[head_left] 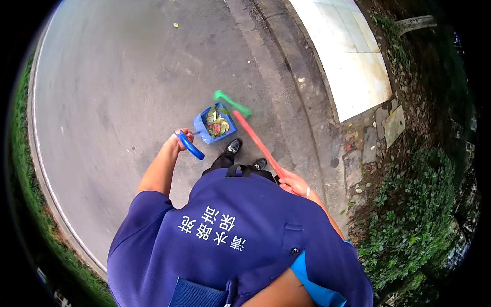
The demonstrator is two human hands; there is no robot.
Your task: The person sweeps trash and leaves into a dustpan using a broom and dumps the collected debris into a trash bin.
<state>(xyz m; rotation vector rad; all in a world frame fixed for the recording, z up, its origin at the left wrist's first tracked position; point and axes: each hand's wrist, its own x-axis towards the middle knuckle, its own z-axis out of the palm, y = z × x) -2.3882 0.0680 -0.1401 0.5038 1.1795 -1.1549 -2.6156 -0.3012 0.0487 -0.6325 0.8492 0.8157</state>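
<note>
My left hand is closed around the blue handle of a long-handled dustpan. The blue dustpan is low near my feet and holds a heap of green, yellow and reddish leaves. In my right hand is the red pole of a broom, which slants forward and left, away from me. Its green broom head is just beyond the dustpan's upper right side. Whether the broom touches the dustpan I cannot tell.
Grey pavement spreads ahead and left, with one small leaf on it. On the right are a curb line, pale slabs, loose leaves and green shrubs. My shoes stand close to the dustpan. Grass borders the far left.
</note>
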